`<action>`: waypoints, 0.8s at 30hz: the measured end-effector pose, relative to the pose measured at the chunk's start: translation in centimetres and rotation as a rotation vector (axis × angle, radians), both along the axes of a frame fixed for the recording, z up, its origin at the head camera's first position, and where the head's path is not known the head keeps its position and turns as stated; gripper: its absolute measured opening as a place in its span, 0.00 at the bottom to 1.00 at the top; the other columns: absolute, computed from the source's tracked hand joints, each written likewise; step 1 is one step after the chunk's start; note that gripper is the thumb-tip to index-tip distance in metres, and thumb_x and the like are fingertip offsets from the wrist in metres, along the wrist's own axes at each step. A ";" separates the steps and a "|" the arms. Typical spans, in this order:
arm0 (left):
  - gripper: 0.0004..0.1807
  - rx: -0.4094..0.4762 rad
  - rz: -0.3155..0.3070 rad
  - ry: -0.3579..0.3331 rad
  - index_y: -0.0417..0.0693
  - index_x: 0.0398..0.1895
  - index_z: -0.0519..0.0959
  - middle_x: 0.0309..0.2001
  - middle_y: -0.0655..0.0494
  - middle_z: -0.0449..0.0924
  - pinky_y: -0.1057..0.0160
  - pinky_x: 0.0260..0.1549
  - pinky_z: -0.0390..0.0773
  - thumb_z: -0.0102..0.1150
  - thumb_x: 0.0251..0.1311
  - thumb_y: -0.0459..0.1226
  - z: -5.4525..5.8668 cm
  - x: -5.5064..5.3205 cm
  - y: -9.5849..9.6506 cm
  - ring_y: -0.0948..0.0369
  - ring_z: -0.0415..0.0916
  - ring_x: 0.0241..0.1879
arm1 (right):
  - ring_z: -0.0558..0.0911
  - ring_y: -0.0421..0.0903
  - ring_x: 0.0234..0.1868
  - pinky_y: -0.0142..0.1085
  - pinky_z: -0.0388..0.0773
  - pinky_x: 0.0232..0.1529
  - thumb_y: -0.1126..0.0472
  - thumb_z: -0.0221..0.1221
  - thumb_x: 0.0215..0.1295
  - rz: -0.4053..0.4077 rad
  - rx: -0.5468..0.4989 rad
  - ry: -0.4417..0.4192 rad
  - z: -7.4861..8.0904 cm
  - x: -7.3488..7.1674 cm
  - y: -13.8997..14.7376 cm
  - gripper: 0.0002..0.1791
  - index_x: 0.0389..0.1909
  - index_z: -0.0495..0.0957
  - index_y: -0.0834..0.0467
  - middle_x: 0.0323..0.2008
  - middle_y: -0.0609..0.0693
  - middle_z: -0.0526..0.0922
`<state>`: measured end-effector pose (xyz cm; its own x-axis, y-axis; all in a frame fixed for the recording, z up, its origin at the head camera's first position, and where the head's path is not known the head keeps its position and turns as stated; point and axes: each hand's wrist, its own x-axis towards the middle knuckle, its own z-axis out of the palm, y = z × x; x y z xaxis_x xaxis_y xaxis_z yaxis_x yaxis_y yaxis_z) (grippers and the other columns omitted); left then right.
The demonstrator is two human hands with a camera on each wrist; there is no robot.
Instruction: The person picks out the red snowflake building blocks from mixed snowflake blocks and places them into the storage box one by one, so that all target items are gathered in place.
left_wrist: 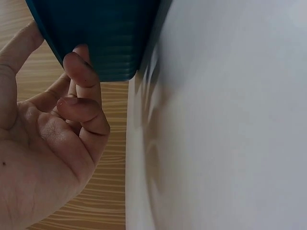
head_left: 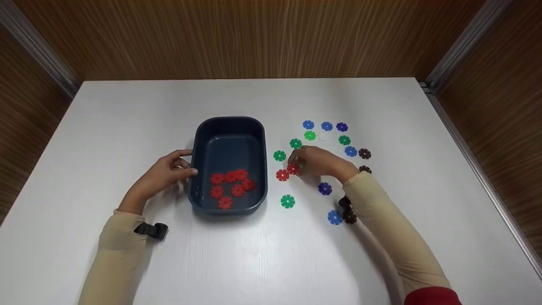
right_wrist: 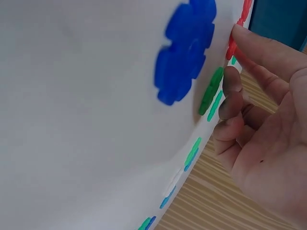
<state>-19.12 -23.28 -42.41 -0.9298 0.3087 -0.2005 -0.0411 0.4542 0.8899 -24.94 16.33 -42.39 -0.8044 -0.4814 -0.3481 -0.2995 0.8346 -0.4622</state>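
Observation:
My left hand [head_left: 171, 169] is at the left side of a dark blue plastic bin [head_left: 229, 212]. Its thumb and forefinger touch the rim, while the other fingers [left_wrist: 85, 112] bend loosely beside the wall. Several red flower-shaped discs [head_left: 225, 202] lie at the bin's near end. To the right of the bin, my right hand [head_left: 317, 161] pinches a red notched disc [head_left: 293, 169] between thumb and forefinger, low over the table. Another red disc [head_left: 282, 175] lies right beside it. A green disc [right_wrist: 211, 91] is close under the curled fingers.
Blue, green, purple, white and dark brown discs are scattered around the right hand, among them a purple disc [head_left: 325, 188] and a green disc [head_left: 288, 201]. A blue disc [head_left: 335, 217] lies by the right forearm. The white table [head_left: 211, 262] backs onto a wood-grain panel [head_left: 254, 38].

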 end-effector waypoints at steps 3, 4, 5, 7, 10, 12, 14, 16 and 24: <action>0.34 -0.004 0.000 0.002 0.42 0.70 0.62 0.36 0.62 0.75 0.66 0.32 0.72 0.62 0.62 0.40 0.0 0.0 0.0 0.65 0.75 0.31 | 0.79 0.52 0.55 0.46 0.75 0.59 0.70 0.63 0.59 -0.009 -0.012 -0.010 -0.1 0.0 0.0 0.22 0.55 0.79 0.54 0.52 0.53 0.81; 0.34 -0.006 0.000 0.000 0.42 0.70 0.62 0.36 0.62 0.75 0.66 0.32 0.72 0.62 0.62 0.40 0.0 0.0 0.0 0.65 0.75 0.31 | 0.78 0.52 0.55 0.46 0.75 0.59 0.70 0.63 0.59 -0.013 -0.016 -0.015 -0.1 0.1 0.0 0.22 0.55 0.79 0.54 0.52 0.53 0.81; 0.34 -0.008 0.001 -0.001 0.42 0.70 0.62 0.36 0.62 0.75 0.66 0.32 0.72 0.62 0.62 0.41 -0.1 0.0 0.0 0.65 0.75 0.31 | 0.78 0.52 0.55 0.46 0.75 0.59 0.70 0.63 0.59 -0.018 -0.021 -0.020 -0.2 0.1 0.0 0.22 0.55 0.79 0.54 0.52 0.53 0.81; 0.35 -0.012 0.004 -0.003 0.42 0.70 0.62 0.36 0.61 0.75 0.66 0.32 0.72 0.62 0.62 0.41 -0.1 0.1 0.1 0.65 0.75 0.31 | 0.78 0.52 0.55 0.46 0.75 0.59 0.70 0.63 0.59 -0.026 -0.028 -0.027 -0.2 0.1 0.0 0.22 0.55 0.79 0.53 0.52 0.53 0.81; 0.35 -0.020 0.006 -0.003 0.42 0.70 0.62 0.37 0.61 0.75 0.66 0.32 0.72 0.62 0.62 0.41 -0.1 0.0 0.1 0.65 0.74 0.31 | 0.79 0.52 0.54 0.46 0.75 0.59 0.70 0.62 0.59 -0.037 -0.031 -0.028 -0.3 0.0 0.0 0.22 0.54 0.79 0.53 0.52 0.53 0.81; 0.35 -0.026 0.008 -0.002 0.43 0.70 0.62 0.37 0.61 0.76 0.66 0.33 0.72 0.62 0.62 0.42 0.0 -0.1 0.1 0.65 0.74 0.32 | 0.79 0.52 0.53 0.46 0.75 0.58 0.70 0.62 0.59 -0.042 -0.030 -0.027 -0.3 0.0 0.0 0.21 0.54 0.79 0.53 0.51 0.52 0.81; 0.35 -0.026 0.004 -0.001 0.43 0.70 0.62 0.37 0.61 0.76 0.66 0.33 0.72 0.62 0.62 0.42 0.0 -0.2 0.1 0.65 0.74 0.32 | 0.79 0.51 0.52 0.46 0.76 0.58 0.71 0.62 0.59 -0.042 -0.029 -0.023 -0.3 -0.1 -0.1 0.21 0.53 0.79 0.53 0.50 0.53 0.81; 0.35 -0.027 0.003 -0.003 0.43 0.70 0.62 0.37 0.61 0.76 0.66 0.33 0.72 0.62 0.62 0.42 0.0 -0.3 0.2 0.65 0.74 0.32 | 0.79 0.51 0.51 0.46 0.76 0.57 0.71 0.63 0.58 -0.026 -0.026 -0.004 -0.3 -0.1 -0.1 0.21 0.52 0.78 0.53 0.49 0.53 0.81; 0.37 -0.036 0.005 -0.014 0.44 0.71 0.60 0.38 0.60 0.76 0.65 0.33 0.71 0.62 0.62 0.44 -0.1 -0.7 0.3 0.65 0.74 0.32 | 0.79 0.50 0.48 0.45 0.77 0.56 0.73 0.63 0.57 0.076 -0.004 0.095 -0.1 0.0 -0.4 0.20 0.49 0.78 0.52 0.46 0.53 0.82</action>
<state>-19.80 -22.99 -42.52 -0.9285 0.2964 -0.2239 -0.0554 0.4856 0.8724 -24.98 15.93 -42.52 -0.7949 -0.5434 -0.2700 -0.4042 0.8061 -0.4323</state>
